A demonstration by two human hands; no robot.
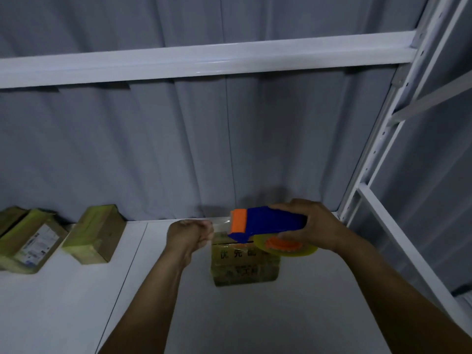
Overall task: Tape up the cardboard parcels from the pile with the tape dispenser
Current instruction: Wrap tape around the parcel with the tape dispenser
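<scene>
Head view: the parcel [244,263] sits on my white shelf [76,302], just below both hands.
Left hand [190,235]: pinches the clear tape end [221,224].
Right hand [310,226]: grips the tape dispenser [265,224]; tape runs left-right above the parcel.
Room: grey curtain [153,149] behind; other parcels [94,233] well left.

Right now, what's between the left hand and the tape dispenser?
Head view: a strip of clear tape stretches from the left hand to the tape dispenser, which the right hand holds, above a cardboard parcel.
</scene>
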